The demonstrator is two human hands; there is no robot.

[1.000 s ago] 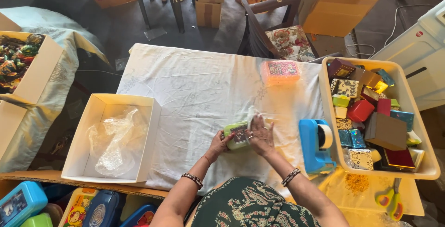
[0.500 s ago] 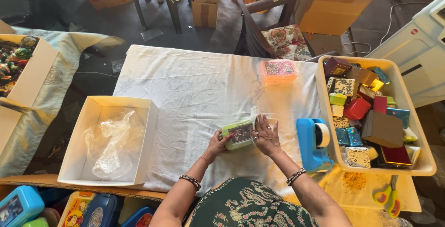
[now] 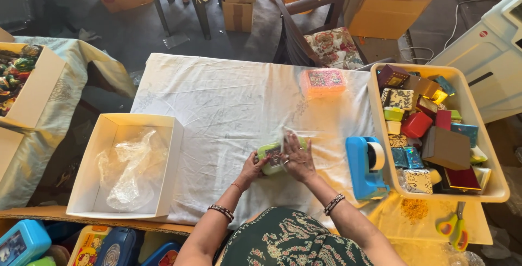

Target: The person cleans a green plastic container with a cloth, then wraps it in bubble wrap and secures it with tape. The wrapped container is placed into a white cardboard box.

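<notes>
Bare white cloth on the worktop (image 3: 228, 92) leaves wide room ahead of the hands, up to the pink box (image 3: 323, 83) near the far edge. The open white carton (image 3: 168, 163) blocks the left side; the blue tape dispenser (image 3: 363, 168) and the beige crate (image 3: 489, 135) crowd the right.

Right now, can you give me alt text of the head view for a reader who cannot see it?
Both hands, left hand and right hand, press a small green box in clear wrap onto a white tablecloth. A blue tape dispenser and tub of small boxes sit right, an open white carton left.
</notes>
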